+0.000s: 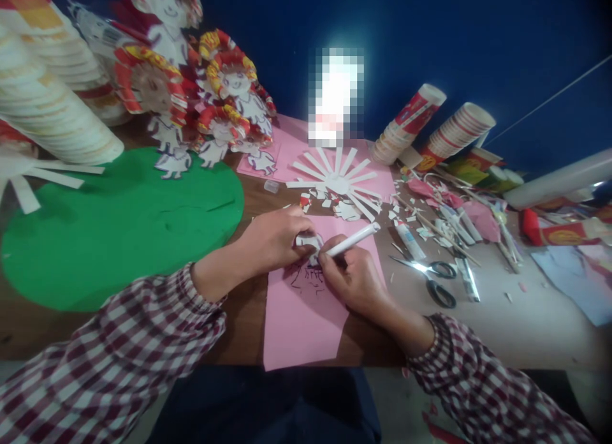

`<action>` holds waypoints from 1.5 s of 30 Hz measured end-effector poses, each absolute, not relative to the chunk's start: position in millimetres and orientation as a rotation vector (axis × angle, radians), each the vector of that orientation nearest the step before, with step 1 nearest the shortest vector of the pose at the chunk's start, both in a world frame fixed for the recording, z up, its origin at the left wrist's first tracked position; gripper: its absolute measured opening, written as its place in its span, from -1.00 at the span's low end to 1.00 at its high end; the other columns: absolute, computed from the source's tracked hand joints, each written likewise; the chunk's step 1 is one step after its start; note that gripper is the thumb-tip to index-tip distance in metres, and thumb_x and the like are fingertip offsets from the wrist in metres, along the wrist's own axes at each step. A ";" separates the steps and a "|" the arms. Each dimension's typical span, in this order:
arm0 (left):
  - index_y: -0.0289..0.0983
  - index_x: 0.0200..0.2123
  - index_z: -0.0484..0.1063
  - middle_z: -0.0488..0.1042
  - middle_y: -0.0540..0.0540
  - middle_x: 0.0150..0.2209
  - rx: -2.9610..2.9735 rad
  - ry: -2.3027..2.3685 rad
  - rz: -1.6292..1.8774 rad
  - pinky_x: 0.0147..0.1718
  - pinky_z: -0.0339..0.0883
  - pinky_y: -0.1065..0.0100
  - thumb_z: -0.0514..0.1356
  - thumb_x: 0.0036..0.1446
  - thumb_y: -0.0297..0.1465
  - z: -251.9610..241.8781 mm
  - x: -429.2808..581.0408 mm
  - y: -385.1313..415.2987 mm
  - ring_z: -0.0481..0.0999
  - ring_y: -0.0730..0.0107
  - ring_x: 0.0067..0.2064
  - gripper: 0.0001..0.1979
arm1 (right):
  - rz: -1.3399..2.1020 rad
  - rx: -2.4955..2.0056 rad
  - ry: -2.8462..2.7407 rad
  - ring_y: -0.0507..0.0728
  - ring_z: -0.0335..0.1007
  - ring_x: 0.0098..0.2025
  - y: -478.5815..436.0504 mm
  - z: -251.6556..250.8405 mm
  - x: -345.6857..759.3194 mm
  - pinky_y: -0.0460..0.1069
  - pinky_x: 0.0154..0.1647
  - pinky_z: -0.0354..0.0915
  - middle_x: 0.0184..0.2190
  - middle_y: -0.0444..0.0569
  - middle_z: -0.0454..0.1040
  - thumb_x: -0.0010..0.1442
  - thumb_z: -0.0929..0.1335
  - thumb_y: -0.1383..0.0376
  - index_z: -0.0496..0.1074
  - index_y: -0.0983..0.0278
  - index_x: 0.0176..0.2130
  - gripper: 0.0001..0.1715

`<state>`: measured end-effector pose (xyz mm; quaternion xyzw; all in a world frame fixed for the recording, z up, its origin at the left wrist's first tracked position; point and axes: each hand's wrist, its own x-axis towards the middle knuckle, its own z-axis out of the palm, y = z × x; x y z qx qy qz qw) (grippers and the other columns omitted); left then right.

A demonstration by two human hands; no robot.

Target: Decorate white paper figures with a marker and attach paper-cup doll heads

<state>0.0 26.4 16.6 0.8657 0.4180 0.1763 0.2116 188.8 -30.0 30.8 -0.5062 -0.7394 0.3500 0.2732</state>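
My right hand [354, 275] grips a white marker [354, 240], its tip end down by a small white paper cutout [310, 245]. Thumb and fingers of my left hand [282, 240] pinch that cutout from the other side. Both hands rest over a pink paper sheet [306, 335], which carries dark pen marks below the cutout. The marker's tip is hidden behind my right fingers. Just beyond the sheet lies a fan-shaped cut paper cup [337, 184] with white strips spread out.
A green round sheet [124, 240] lies left, with paper figures [234, 93] and stacked cups [52, 93] behind it. Scissors [433, 278], a glue tube [410, 240] and paper scraps lie right. More cup stacks [456, 134] lean at the back by a blue wall [430, 36].
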 end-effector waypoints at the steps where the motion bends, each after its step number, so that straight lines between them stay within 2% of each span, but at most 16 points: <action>1: -0.19 -0.20 0.53 0.45 -0.04 -0.25 2.404 1.158 0.491 -0.29 0.26 0.38 0.24 0.10 -0.34 16.8 0.0 26.3 0.46 0.34 -0.21 -0.82 | 0.943 -1.359 -1.990 0.00 0.18 -0.57 -30.2 30.8 188.9 -0.12 -0.55 0.14 -0.57 -0.17 0.26 0.26 0.25 0.26 0.32 0.29 -0.32 -0.85; 20: -0.21 -0.19 0.53 0.46 -0.05 -0.25 2.400 1.165 0.490 -0.29 0.27 0.39 0.25 0.09 -0.35 18.2 0.1 26.0 0.46 0.34 -0.21 -0.81 | 0.936 -1.380 -1.979 0.00 0.21 -0.57 -31.3 31.4 188.2 -0.12 -0.54 0.16 -0.58 -0.17 0.28 0.23 0.27 0.29 0.32 0.28 -0.35 -0.88; 25: -0.19 -0.19 0.53 0.45 -0.06 -0.23 2.403 1.166 0.477 -0.25 0.29 0.38 0.24 0.09 -0.32 17.5 -0.4 26.0 0.46 0.32 -0.18 -0.80 | 0.964 -1.372 -1.850 -0.02 0.16 -0.58 -29.6 28.8 190.3 -0.13 -0.57 0.13 -0.59 -0.20 0.24 0.20 0.29 0.29 0.30 0.27 -0.37 -0.89; 29: -0.20 -0.19 0.53 0.45 -0.08 -0.23 2.400 1.174 0.473 -0.22 0.30 0.35 0.15 0.17 -0.33 18.6 -0.1 25.5 0.46 0.32 -0.18 -0.81 | 1.052 -1.310 -1.623 -0.04 0.08 -0.60 -25.8 23.0 193.8 -0.14 -0.60 0.11 -0.60 -0.24 0.19 0.24 0.27 0.27 0.27 0.26 -0.36 -0.87; 32: -0.22 -0.23 0.53 0.44 -0.09 -0.27 2.407 1.162 0.486 -0.21 0.30 0.34 0.06 0.25 -0.35 18.7 -0.7 26.2 0.45 0.33 -0.19 -0.77 | 1.076 -1.313 -1.584 -0.04 0.12 -0.60 -25.0 20.5 196.2 -0.13 -0.58 0.13 -0.58 -0.22 0.22 0.26 0.28 0.24 0.29 0.25 -0.34 -0.85; 38: -0.20 -0.19 0.54 0.45 -0.06 -0.25 2.342 1.100 0.519 -0.30 0.27 0.40 0.17 0.18 -0.38 15.9 -4.6 30.1 0.44 0.40 -0.26 -0.83 | 0.950 -1.340 -1.715 0.00 0.21 -0.57 -27.0 25.7 194.4 -0.12 -0.59 0.18 -0.56 -0.16 0.31 0.22 0.30 0.27 0.33 0.26 -0.33 -0.90; 45: -0.17 -0.18 0.54 0.44 -0.04 -0.25 2.328 1.117 0.480 -0.35 0.23 0.42 0.24 0.13 -0.36 15.9 -4.2 31.6 0.42 0.43 -0.30 -0.83 | 0.967 -1.329 -1.880 -0.01 0.25 -0.54 -25.7 32.7 189.8 -0.13 -0.54 0.21 -0.53 -0.14 0.36 0.23 0.27 0.29 0.35 0.28 -0.30 -0.90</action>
